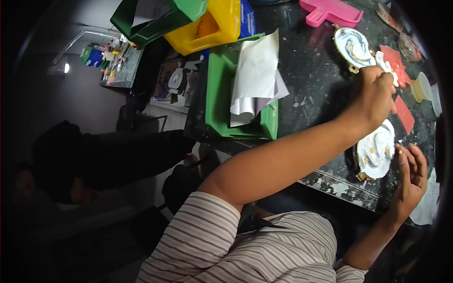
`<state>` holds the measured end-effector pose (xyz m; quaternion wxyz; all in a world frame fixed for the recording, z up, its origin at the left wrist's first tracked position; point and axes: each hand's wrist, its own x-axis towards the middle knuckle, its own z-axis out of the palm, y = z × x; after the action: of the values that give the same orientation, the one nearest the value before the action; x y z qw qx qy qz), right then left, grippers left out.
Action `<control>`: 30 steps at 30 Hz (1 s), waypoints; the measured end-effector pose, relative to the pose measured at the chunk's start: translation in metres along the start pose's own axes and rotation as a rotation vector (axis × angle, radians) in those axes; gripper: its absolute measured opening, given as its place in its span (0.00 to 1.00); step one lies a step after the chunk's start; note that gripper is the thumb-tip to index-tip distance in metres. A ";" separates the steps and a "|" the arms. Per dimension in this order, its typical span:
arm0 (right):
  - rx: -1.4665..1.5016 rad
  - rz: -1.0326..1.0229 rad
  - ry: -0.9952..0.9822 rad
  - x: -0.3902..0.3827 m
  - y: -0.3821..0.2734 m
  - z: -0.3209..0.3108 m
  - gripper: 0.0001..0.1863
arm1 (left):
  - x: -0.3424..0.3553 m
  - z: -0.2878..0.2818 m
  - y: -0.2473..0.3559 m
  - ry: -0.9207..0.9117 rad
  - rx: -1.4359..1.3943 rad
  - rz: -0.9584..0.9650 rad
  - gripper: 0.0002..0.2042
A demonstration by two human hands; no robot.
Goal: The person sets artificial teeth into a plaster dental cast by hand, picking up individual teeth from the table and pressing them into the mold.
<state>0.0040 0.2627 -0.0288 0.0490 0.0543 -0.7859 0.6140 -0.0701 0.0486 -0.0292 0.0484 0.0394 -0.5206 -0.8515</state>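
Striped sleeve nearest | left grip closed around white tool | right grip half-open, steadying white oval cast plaque, likely brittle: hold rim.

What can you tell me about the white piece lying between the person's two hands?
The white piece is a flat, rounded casting, plaster-like, with small gold-brown spots on its face and a gold-brown tab at its lower edge. It lies flat near the edge of the dark speckled worktop. The left hand reaches over its upper end, hiding part of it; the right hand hovers at its right side, fingertips close to its rim.
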 end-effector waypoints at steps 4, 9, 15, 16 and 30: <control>0.069 0.027 -0.013 0.001 0.010 0.011 0.17 | -0.004 -0.010 0.011 0.015 0.082 -0.042 0.16; 0.086 0.018 -0.019 -0.001 0.011 0.023 0.17 | -0.006 -0.020 0.013 0.022 0.084 -0.029 0.15; 0.054 0.006 -0.011 -0.002 0.007 0.023 0.17 | -0.006 -0.019 0.015 0.031 0.096 -0.011 0.18; 0.054 0.007 -0.006 -0.002 0.006 0.022 0.17 | -0.005 -0.018 0.014 0.022 0.094 -0.009 0.18; 0.068 -0.013 -0.026 -0.001 0.008 0.020 0.16 | -0.005 -0.016 0.015 0.024 0.083 -0.010 0.17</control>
<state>0.0033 0.2447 -0.0412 0.0410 0.0689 -0.7647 0.6394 -0.0625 0.0284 -0.0230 0.0485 0.0541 -0.5545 -0.8290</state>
